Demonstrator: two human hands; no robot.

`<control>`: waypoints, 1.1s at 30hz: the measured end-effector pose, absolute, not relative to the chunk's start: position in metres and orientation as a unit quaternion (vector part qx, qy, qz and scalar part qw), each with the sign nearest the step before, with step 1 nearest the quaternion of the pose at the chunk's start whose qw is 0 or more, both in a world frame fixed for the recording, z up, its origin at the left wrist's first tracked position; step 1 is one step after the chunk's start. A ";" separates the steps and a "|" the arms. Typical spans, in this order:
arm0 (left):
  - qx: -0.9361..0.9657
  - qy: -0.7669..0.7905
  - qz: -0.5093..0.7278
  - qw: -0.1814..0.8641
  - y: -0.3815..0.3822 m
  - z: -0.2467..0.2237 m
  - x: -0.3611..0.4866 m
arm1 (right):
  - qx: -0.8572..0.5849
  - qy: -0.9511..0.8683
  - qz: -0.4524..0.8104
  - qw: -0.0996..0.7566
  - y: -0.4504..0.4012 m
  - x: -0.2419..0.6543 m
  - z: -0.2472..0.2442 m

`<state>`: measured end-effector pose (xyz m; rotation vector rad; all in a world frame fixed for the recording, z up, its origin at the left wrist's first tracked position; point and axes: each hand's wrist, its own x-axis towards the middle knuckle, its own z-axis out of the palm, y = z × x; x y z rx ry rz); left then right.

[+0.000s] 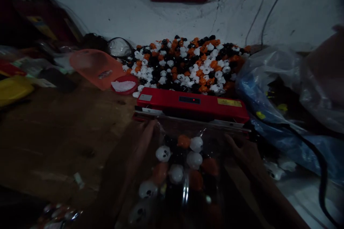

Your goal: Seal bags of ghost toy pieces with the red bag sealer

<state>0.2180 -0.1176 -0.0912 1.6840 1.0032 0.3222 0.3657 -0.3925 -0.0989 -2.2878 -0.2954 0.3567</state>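
Hands [145, 139] hold bag [185, 171] at sealer [192, 105] (wooden table [67, 132], white wall [120, 3]).

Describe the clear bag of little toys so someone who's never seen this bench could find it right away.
Find the long red sealing machine on the wooden bench. Directly before it lies the clear bag, between left hand and right hand. Unlike the loose pile behind, its toys are bagged.
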 end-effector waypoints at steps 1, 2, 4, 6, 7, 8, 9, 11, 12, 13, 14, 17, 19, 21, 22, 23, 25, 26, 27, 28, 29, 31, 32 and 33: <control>0.702 0.423 0.137 0.557 -0.119 -0.088 0.216 | -0.899 -0.126 0.147 0.393 -0.395 0.366 -0.099; 0.695 0.425 0.138 0.564 -0.120 -0.085 0.215 | -0.894 -0.140 0.154 0.397 -0.395 0.367 -0.100; 0.692 0.435 0.134 0.560 -0.117 -0.083 0.215 | -0.883 -0.174 0.154 0.408 -0.393 0.367 -0.101; 0.702 0.450 0.126 0.537 -0.110 -0.084 0.217 | -0.881 -0.193 0.144 0.409 -0.385 0.367 -0.101; 0.710 0.459 0.123 0.520 -0.105 -0.086 0.218 | -0.884 -0.190 0.135 0.405 -0.379 0.366 -0.101; 0.718 0.468 0.123 0.500 -0.100 -0.087 0.219 | -0.890 -0.183 0.123 0.399 -0.374 0.366 -0.101; 0.728 0.478 0.125 0.476 -0.095 -0.088 0.220 | -0.898 -0.174 0.112 0.389 -0.369 0.365 -0.101; 0.742 0.492 0.129 0.436 -0.088 -0.088 0.223 | -0.911 -0.156 0.099 0.369 -0.360 0.365 -0.101; 0.747 0.495 0.127 0.425 -0.086 -0.087 0.224 | -0.915 -0.152 0.095 0.362 -0.357 0.365 -0.101; 0.748 0.499 0.125 0.419 -0.085 -0.085 0.224 | -0.918 -0.152 0.093 0.353 -0.356 0.365 -0.101; 0.749 0.501 0.122 0.416 -0.084 -0.083 0.225 | -0.922 -0.150 0.092 0.345 -0.356 0.365 -0.102; 0.752 0.510 0.121 0.399 -0.086 -0.079 0.227 | -0.935 -0.144 0.062 0.317 -0.359 0.366 -0.107; 0.751 0.523 0.121 0.385 -0.087 -0.078 0.228 | -0.946 -0.140 0.044 0.291 -0.362 0.366 -0.110; 0.751 0.527 0.124 0.378 -0.089 -0.078 0.229 | -0.954 -0.138 0.033 0.265 -0.363 0.365 -0.112; 0.752 0.527 0.128 0.374 -0.090 -0.078 0.230 | -0.957 -0.137 0.029 0.254 -0.362 0.364 -0.112; 0.756 0.523 0.132 0.370 -0.091 -0.077 0.230 | -0.960 -0.135 0.023 0.246 -0.362 0.364 -0.113; 0.757 0.520 0.140 0.370 -0.093 -0.078 0.232 | -0.964 -0.134 0.012 0.230 -0.360 0.363 -0.113; 0.756 0.519 0.144 0.372 -0.093 -0.078 0.232 | -0.965 -0.136 0.007 0.224 -0.360 0.362 -0.114; 0.753 0.521 0.149 0.374 -0.093 -0.080 0.233 | -0.966 -0.141 0.006 0.218 -0.361 0.362 -0.113; 0.751 0.520 0.154 0.377 -0.092 -0.081 0.234 | -0.965 -0.150 0.010 0.213 -0.362 0.362 -0.112; 0.749 0.519 0.161 0.379 -0.091 -0.083 0.235 | -0.966 -0.158 0.015 0.206 -0.364 0.362 -0.109; 0.743 0.528 0.166 0.378 -0.090 -0.086 0.235 | -0.968 -0.160 0.022 0.194 -0.369 0.360 -0.099; 0.739 0.531 0.169 0.379 -0.089 -0.088 0.235 | -0.970 -0.155 0.017 0.188 -0.371 0.360 -0.091; 0.736 0.529 0.174 0.386 -0.089 -0.089 0.235 | -0.971 -0.152 -0.005 0.184 -0.372 0.359 -0.082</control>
